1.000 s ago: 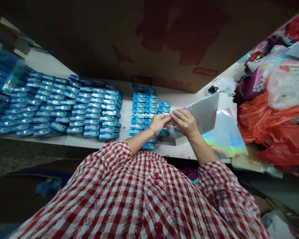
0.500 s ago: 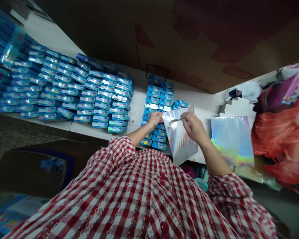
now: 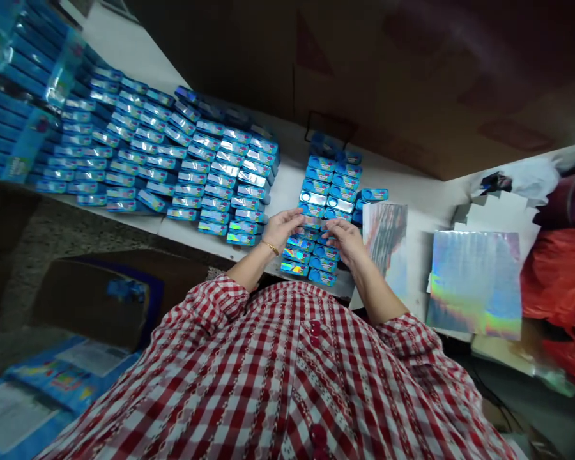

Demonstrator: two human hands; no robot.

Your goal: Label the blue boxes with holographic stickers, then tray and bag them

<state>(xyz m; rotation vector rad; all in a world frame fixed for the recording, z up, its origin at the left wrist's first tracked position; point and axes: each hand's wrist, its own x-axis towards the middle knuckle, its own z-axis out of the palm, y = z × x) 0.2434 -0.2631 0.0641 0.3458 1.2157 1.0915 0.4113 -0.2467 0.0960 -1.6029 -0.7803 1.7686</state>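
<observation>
My left hand (image 3: 284,227) is over the left column of small blue boxes (image 3: 322,250), its thumb and fingers pinched together. My right hand (image 3: 345,239) faces it over the right column, fingertips pinched too. Between the two hands stretches a small clear sticker (image 3: 314,222), held at its ends just above a box front; its edges are hard to make out. A silvery sticker sheet (image 3: 388,249) lies beside my right hand, partly covered by my forearm.
Several stacked rows of blue boxes (image 3: 211,172) fill the table's left. Another shiny holographic sheet (image 3: 476,281) lies on the right, near red plastic bags (image 3: 560,275). A large cardboard box (image 3: 374,83) stands along the back. Below left is an open carton (image 3: 91,300).
My left hand let go of the silvery sheet, which now lies on the table to the right. My right hand brought the peeled sticker left to the boxes, where both hands hold it.
</observation>
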